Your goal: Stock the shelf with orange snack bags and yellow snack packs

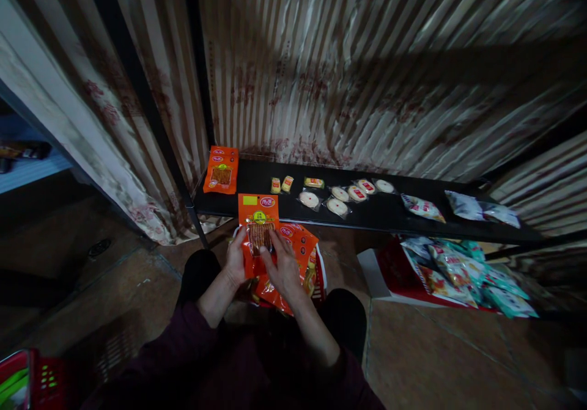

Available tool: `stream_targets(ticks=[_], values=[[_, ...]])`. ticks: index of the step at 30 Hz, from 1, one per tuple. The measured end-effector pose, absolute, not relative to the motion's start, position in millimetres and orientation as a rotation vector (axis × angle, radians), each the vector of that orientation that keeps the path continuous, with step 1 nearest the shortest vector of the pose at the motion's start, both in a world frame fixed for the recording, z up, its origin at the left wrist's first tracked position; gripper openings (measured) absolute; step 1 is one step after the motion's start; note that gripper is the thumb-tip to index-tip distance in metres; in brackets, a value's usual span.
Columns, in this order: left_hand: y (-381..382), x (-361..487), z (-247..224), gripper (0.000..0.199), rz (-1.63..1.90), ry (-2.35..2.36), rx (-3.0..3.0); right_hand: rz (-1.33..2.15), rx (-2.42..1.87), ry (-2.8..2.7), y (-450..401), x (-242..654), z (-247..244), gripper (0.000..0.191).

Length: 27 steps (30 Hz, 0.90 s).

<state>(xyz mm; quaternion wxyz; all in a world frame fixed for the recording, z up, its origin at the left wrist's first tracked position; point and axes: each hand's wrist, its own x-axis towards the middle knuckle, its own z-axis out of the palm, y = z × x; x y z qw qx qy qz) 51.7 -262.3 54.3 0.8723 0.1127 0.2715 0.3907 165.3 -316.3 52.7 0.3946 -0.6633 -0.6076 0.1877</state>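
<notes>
An orange snack packet [258,217] with a clear window is held upright over a red basket [321,278] between my knees. My left hand [235,258] grips its left edge. On its right side my right hand [283,263] lies with the fingers over the front, closed on the same packet. More orange packets [302,248] lie in the basket, partly covered by my right hand and forearm. Another orange packet [221,170] rests at the left end of the black shelf [257,172], just beyond my hands.
Along the shelf lie small yellow-wrapped snacks [281,184], several round white wrapped biscuits [338,206] and white bags [422,207]. Under the shelf's right part, a red-and-white box [385,275] holds several bags. A second red basket [46,373] sits at lower left. Curtains [321,80] hang behind.
</notes>
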Motion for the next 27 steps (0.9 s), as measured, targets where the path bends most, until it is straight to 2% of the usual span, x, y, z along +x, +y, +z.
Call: stream_targets(ticks=[4,8,11,15,17,22,27], values=[[-267,56,61,0.045,0.889,0.567,0.255,0.714,-1.697,-1.532,-318,161,56,0.072],[-268,58,60,0.056,0.891,0.57,0.281,0.846,-1.691,-1.477,-316,161,60,0.086],[-266,60,55,0.055,0.881,0.613,0.233,0.875,-1.635,-1.472,-315,165,63,0.082],[-265,66,48,0.031,0.929,0.672,0.2,0.941,-1.571,-1.486,-315,168,69,0.075],[-266,70,48,0.026,0.973,0.662,0.215,0.959,-1.519,-1.478,-314,167,73,0.075],[-271,73,56,0.043,1.068,0.633,0.351,0.982,-1.404,-1.385,-311,162,76,0.074],[-271,75,60,0.05,1.088,0.638,0.48,1.015,-1.355,-1.176,-308,170,68,0.053]])
